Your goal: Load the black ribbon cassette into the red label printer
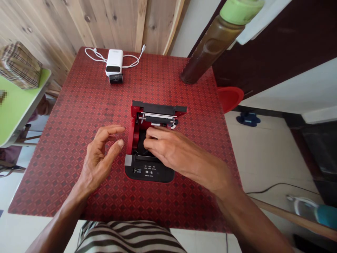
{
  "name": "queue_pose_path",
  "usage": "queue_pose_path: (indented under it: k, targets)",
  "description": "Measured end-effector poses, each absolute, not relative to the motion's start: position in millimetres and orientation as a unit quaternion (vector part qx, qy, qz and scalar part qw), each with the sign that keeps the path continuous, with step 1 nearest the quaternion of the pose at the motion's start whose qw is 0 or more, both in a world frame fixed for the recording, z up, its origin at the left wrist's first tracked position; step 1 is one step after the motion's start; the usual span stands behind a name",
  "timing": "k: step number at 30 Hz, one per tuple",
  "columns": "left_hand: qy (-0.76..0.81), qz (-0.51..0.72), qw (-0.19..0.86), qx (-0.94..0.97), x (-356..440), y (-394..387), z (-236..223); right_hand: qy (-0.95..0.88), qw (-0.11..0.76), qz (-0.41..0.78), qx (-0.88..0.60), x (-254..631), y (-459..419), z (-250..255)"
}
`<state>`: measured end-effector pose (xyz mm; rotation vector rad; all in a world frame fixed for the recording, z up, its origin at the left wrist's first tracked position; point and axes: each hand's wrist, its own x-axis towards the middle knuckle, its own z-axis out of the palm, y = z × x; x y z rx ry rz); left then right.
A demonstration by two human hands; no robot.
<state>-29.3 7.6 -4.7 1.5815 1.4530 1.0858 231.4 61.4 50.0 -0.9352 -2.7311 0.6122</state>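
A small red and black printer [150,168] sits with its lid open in the middle of the red patterned table [79,116]. My right hand [168,147] reaches into the open paper bay, fingers curled together inside it; what they touch is hidden. My left hand [101,154] hovers just left of the printer, fingers loosely spread and holding nothing. The lid [159,108] stands open at the far side with a roller bar below it.
A white power bank [114,62] with a white cable [92,54] and a small black roll [116,78] lies at the table's far edge. A tall brown bottle with a green cap [210,45] stands far right. A red stool [230,98] sits beside the table.
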Motion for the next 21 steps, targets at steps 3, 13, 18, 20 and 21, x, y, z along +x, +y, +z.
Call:
queue_pose_path:
  k: [3, 13, 18, 20, 21]
  targets:
    - [0.547, 0.422, 0.335, 0.641, -26, 8, -1, -0.906, 0.161, 0.192, -0.341, 236, 53, 49]
    - [0.433, 0.369, 0.165, 0.806, -5, 10, 15, -0.849, 0.342, 0.165, -0.366, 244, 23, 38]
    - [0.416, 0.382, 0.119, 0.816, 1, 9, 20, -0.828, 0.378, 0.172, -0.377, 248, 10, 37]
    - [0.406, 0.374, 0.114, 0.826, 1, 6, 24, -0.824, 0.386, 0.169, -0.378, 249, 5, 36]
    - [0.403, 0.368, 0.113, 0.83, 0, 4, 25, -0.825, 0.386, 0.168, -0.377, 249, 3, 35]
